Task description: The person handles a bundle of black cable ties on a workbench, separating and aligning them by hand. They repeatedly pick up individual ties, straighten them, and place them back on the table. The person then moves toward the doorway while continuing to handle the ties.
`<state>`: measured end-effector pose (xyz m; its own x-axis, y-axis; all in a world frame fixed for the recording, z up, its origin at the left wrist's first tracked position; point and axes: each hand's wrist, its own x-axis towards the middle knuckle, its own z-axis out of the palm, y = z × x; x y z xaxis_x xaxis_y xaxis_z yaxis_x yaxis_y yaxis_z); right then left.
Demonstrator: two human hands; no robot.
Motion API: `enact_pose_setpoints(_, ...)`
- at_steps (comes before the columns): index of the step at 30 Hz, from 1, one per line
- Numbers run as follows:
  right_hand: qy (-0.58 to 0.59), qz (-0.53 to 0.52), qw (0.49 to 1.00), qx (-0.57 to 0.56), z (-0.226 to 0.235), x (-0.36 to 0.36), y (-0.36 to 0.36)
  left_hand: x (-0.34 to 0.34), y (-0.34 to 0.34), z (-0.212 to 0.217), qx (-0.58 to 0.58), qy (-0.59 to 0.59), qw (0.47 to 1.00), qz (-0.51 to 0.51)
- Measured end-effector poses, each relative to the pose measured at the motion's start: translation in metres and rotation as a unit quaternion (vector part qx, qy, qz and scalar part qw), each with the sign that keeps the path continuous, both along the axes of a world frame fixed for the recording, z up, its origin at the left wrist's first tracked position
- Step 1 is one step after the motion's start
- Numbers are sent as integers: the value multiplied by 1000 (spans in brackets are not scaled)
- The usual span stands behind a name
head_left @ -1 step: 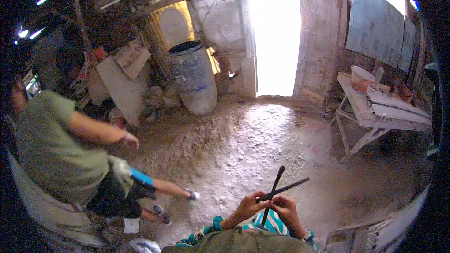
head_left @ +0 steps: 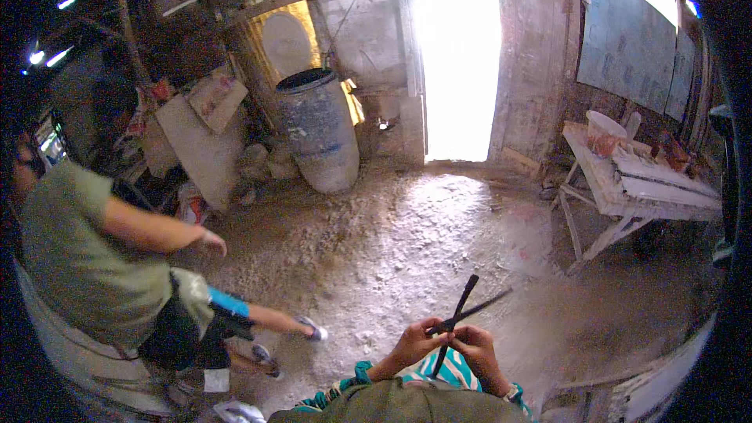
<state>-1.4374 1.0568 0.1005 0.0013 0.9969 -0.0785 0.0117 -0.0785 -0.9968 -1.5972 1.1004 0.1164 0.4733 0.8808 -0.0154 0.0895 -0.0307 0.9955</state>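
Note:
Low in the middle of the head view, close to my body, two thin black strips [head_left: 462, 304] cross each other between my hands. One strip runs up and down, the other slants out to the right; what exactly they are cannot be made out. My left hand [head_left: 413, 342] pinches them at the left of the crossing. Just beside it, the fingers of my right hand [head_left: 475, 345] close on the strips from the right. Both forearms, in teal patterned sleeves, rest near my lap.
At the left a person in a green shirt [head_left: 90, 243] sits with legs stretched out. A stained blue barrel [head_left: 319, 133] and leaning boards [head_left: 200, 141] stand behind. A bright doorway [head_left: 460, 63] opens ahead. To the right a whitened wooden table [head_left: 599, 180] carries a bucket [head_left: 605, 131].
The slanting strip's free end has shifted slightly left and up. The seated person's arm and legs appear a little farther left. Both my hands keep their hold.

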Motion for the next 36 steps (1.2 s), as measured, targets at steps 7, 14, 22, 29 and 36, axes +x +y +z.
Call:
enact_pose_setpoints(7, 42, 98, 994, -34, 47, 92, 222, 85, 197, 37, -38, 4, 994, 103)
enact_pose_setpoints(14, 160, 113, 980, -14, 67, 110, 403, 101, 365, 47, -129, -135, 973, 137)
enact_pose_setpoints(22, 77, 85, 993, 5, 53, 116, 610, 123, 590, 27, -147, -159, 960, 176)
enact_pose_setpoints(29, -44, -28, 994, 91, 90, 119, 776, 132, 771, 63, -82, -118, 983, 111)
enact_pose_setpoints(36, -152, -70, 974, 154, 79, 144, 915, 166, 908, 56, -80, -115, 986, 88)
